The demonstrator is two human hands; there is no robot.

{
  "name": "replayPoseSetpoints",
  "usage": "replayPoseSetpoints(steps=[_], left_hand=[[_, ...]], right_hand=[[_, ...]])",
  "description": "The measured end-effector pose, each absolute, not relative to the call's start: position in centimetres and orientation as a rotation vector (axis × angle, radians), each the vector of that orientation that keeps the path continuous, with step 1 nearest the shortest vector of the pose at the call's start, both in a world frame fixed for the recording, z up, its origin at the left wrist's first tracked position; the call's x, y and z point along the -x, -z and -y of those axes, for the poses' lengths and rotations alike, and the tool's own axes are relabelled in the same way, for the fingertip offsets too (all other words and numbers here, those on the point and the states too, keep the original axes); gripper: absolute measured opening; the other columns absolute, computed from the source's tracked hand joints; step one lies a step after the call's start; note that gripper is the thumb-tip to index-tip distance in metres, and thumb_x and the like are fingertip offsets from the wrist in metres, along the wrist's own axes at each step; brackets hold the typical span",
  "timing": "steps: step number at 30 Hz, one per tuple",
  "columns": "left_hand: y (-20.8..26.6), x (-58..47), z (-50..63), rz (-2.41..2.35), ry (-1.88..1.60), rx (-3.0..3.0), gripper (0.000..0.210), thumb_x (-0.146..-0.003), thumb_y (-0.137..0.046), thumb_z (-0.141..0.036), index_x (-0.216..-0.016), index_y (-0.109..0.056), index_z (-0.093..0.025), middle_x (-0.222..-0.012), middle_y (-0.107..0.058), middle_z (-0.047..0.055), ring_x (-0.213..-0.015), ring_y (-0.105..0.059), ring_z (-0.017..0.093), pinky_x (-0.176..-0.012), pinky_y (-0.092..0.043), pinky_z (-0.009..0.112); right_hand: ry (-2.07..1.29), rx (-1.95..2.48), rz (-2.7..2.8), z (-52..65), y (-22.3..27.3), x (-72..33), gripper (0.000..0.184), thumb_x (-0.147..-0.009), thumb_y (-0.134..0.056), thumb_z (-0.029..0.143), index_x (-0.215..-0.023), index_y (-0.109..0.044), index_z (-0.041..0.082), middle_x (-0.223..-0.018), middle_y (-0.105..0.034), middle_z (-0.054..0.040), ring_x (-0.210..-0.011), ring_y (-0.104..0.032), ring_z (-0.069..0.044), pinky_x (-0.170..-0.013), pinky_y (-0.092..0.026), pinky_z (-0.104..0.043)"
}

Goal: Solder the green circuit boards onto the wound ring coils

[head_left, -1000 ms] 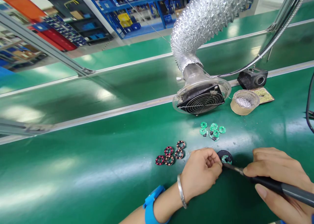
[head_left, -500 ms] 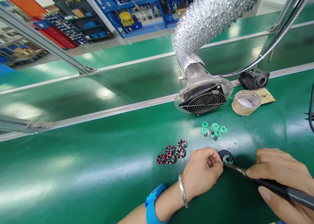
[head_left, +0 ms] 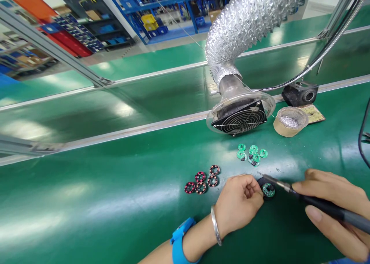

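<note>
My right hand point(head_left: 337, 210) is closed round the dark handle of a soldering iron point(head_left: 312, 202). Its metal tip points left, above the far edge of a black round piece point(head_left: 261, 183) on the bench. A small green ring-shaped circuit board point(head_left: 268, 190) with a dark part at its middle sits on that piece. At the piece's left edge, my left hand point(head_left: 241, 200) has its thumb and fingers pinched together; whatever is between them is hidden. Left of this hand lie several copper-wound coil rings point(head_left: 200, 187). Behind the hands are several loose green circuit boards point(head_left: 253, 150).
A fume extractor fan point(head_left: 241, 119) on a silver flexible duct point(head_left: 228, 44) hangs over the green bench point(head_left: 101, 187). Back right are a round tub point(head_left: 285, 129) of silvery shavings, a yellowish pad point(head_left: 313, 113) and a black iron holder point(head_left: 300, 95). A black cable point(head_left: 360, 140) loops at the right.
The soldering iron's tip has lifted off the circuit board and moved up and slightly left, with my right hand. My left hand has stayed pinched beside the black piece.
</note>
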State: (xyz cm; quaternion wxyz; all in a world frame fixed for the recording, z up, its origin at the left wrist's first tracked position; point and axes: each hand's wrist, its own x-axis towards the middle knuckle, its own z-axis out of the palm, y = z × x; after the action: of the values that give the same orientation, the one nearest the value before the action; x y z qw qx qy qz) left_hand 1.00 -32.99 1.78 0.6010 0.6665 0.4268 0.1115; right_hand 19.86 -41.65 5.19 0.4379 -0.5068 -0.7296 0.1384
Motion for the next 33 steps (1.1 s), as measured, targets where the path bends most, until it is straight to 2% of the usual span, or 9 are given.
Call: replayPoseSetpoints(steps=[4, 8, 11, 17, 21, 25, 30, 33], left_hand=[[-2.3, -1.0, 33.0, -0.962, -0.249, -1.624, 0.008, -0.068, -0.056, -0.011, -0.071, -0.054, -0.017, -0.062, -0.055, -0.003, -0.048, -0.049, 0.008, -0.048, -0.04, 0.021], [-2.7, -1.2, 33.2, -1.006, -0.25, -1.849, 0.031, -0.06, -0.075, -0.015, -0.085, -0.056, -0.017, -0.078, -0.055, -0.001, -0.056, -0.047, 0.01, -0.055, -0.04, 0.025], [-2.3, -1.4, 32.9, -0.979, -0.284, -1.907, 0.03, -0.064, -0.081, -0.025, -0.085, -0.061, -0.016, -0.081, -0.053, 0.0, -0.064, -0.048, 0.013, -0.061, -0.04, 0.026], [-1.5, -1.2, 30.8, -0.667, -0.315, -1.921, 0.02, -0.072, -0.077, -0.019, -0.09, -0.069, -0.018, -0.074, -0.049, -0.001, -0.067, -0.047, 0.014, -0.06, -0.039, 0.024], [-1.8, -0.5, 30.9, -0.738, -0.305, -1.853, 0.032, -0.066, -0.079, -0.015, -0.094, -0.064, -0.017, -0.086, -0.052, -0.001, -0.06, -0.048, 0.009, -0.058, -0.041, 0.022], [-2.2, 0.2, 32.3, -0.88, -0.352, -1.757, 0.005, -0.077, -0.066, -0.017, -0.078, -0.062, -0.015, -0.079, -0.052, -0.002, -0.051, -0.041, 0.005, -0.05, -0.037, 0.019], [-1.7, -0.2, 33.4, -0.886, -0.403, -1.677, 0.01, -0.079, -0.062, -0.021, -0.071, -0.064, -0.014, -0.069, -0.051, -0.002, -0.051, -0.039, 0.006, -0.048, -0.033, 0.018], [-1.3, -0.6, 33.5, -0.907, -0.411, -1.622, 0.01, -0.077, -0.062, -0.021, -0.07, -0.063, -0.014, -0.067, -0.051, -0.002, -0.05, -0.039, 0.006, -0.047, -0.032, 0.018]], right_hand=[[-0.3, 1.236, 1.761, 40.5, -3.8, -20.0, 0.04, -0.087, -0.05, 0.006, -0.124, -0.055, 0.021, -0.066, -0.062, 0.0019, -0.052, -0.06, -0.013, -0.05, -0.049, -0.025], [-0.292, 1.217, 1.724, 39.9, -2.9, -19.7, 0.027, -0.089, -0.052, 0.006, -0.111, -0.059, 0.02, -0.074, -0.067, 0.0011, -0.058, -0.062, -0.011, -0.054, -0.051, -0.022], [-0.3, 1.212, 1.758, 39.6, -2.6, -19.2, 0.022, -0.087, -0.055, 0.006, -0.105, -0.058, 0.019, -0.081, -0.068, -0.0012, -0.064, -0.061, -0.013, -0.058, -0.051, -0.024], [-0.373, 1.22, 1.903, 39.1, -1.7, -18.7, 0.03, -0.084, -0.054, 0.006, -0.111, -0.053, 0.02, -0.081, -0.063, -0.0003, -0.066, -0.05, -0.014, -0.061, -0.045, -0.026], [-0.355, 1.219, 1.92, 39.2, -1.4, -18.6, 0.029, -0.085, -0.051, 0.005, -0.112, -0.053, 0.018, -0.084, -0.064, -0.0022, -0.068, -0.05, -0.014, -0.063, -0.045, -0.027], [-0.323, 1.176, 1.951, 39.1, -1.3, -18.7, 0.027, -0.086, -0.05, 0.005, -0.11, -0.054, 0.017, -0.077, -0.06, -0.0015, -0.066, -0.048, -0.014, -0.061, -0.043, -0.026], [-0.292, 1.136, 1.972, 39.1, -1.1, -18.9, 0.025, -0.088, -0.05, 0.006, -0.11, -0.054, 0.018, -0.071, -0.057, -0.0001, -0.063, -0.047, -0.014, -0.057, -0.041, -0.025], [-0.263, 1.068, 1.992, 39.1, -1.3, -18.9, 0.029, -0.087, -0.047, 0.004, -0.11, -0.054, 0.018, -0.076, -0.062, -0.0023, -0.064, -0.051, -0.014, -0.058, -0.044, -0.027]])
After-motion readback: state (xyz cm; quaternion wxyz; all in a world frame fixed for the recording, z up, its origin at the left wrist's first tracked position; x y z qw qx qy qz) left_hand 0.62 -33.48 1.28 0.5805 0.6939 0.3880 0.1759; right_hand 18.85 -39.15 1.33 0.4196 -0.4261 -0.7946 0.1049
